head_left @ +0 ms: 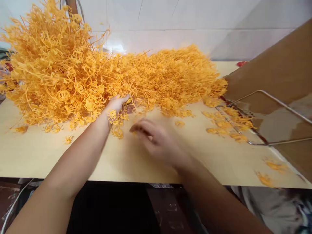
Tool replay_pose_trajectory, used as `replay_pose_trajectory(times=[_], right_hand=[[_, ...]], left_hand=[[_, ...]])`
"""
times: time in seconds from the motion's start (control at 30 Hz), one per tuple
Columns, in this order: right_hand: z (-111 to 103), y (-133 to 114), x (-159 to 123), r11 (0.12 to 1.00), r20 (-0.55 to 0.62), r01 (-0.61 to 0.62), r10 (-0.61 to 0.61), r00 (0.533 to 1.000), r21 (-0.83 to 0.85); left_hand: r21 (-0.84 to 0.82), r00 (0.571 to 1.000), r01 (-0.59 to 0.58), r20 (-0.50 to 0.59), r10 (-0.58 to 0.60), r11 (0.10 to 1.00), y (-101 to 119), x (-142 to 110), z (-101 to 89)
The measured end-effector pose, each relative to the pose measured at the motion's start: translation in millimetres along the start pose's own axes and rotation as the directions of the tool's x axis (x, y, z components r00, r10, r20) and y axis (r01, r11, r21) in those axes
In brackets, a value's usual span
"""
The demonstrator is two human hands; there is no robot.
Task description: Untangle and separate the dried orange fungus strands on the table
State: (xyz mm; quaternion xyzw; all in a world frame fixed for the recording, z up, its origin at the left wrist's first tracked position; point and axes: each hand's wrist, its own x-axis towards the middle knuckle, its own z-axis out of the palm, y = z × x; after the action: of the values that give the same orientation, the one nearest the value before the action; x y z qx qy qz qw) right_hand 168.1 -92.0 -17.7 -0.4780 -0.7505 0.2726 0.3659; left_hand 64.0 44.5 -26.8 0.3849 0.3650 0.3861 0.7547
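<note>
A big tangled heap of yellow-orange plastic flower-like pieces (156,78) with thin curling stems spreads over the pale tabletop (117,159). My left hand (119,104) reaches into the heap's front edge, thumb pointing right; some of these pieces lie between thumb and fingers, and others hang beside the wrist. Its fingers are partly hidden by the pieces. Just right of it and nearer to me, my right hand (156,138) is above the tabletop, blurred by motion, with its fingers curled together in a pinch. Whatever sits at its fingertips is too smeared to name.
A brown cardboard box (273,68) stands at the right, with a bent metal wire frame (285,104) against it. Loose pieces (226,123) lie by the box and near the table's front right edge. A white tiled wall (156,19) rises behind the heap.
</note>
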Motion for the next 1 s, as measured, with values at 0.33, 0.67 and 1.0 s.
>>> replay_pose_trajectory(times=[0.33,0.67,1.0], right_hand=[[-2.6,30.9,39.5,0.881,-0.141,-0.375,0.427,0.893,0.289],[11.2,34.6,47.8,0.845,-0.16,-0.202,0.139,0.977,-0.495],[6.8,25.8,43.3,0.866,-0.041,0.0,-0.023,0.999,-0.5]], left_hand=[[-0.077,0.996,0.023,0.082,-0.016,0.997,0.8,-2.2,2.4],[-0.084,0.992,-0.005,0.123,0.015,0.996,-1.7,-0.1,1.9],[0.069,0.987,-0.034,-0.157,0.044,0.997,-7.3,2.3,16.2]])
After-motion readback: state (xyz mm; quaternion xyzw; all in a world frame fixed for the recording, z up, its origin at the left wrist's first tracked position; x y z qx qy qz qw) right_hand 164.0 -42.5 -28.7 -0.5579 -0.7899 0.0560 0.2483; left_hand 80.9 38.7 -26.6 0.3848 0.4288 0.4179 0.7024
